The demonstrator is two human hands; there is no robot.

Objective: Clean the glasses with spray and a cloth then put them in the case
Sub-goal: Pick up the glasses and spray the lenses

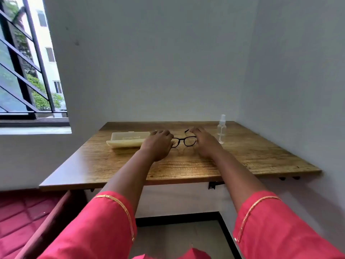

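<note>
Black-framed glasses [186, 141] sit on the wooden table [252, 157], lenses facing me and temples pointing away. My left hand [158, 144] covers the frame's left end, fingers curled over it. At the frame's right end, my right hand [204, 143] has its fingers curled around the temple. A cream glasses case [128, 140] lies open just left of my left hand. To the right of my right hand stands a clear spray bottle [221, 128]. No cloth is visible.
The table sits in a corner, with walls behind it and to the right. A barred window [28, 71] is at the far left. A red quilted seat [18, 221] lies below the table's left front edge.
</note>
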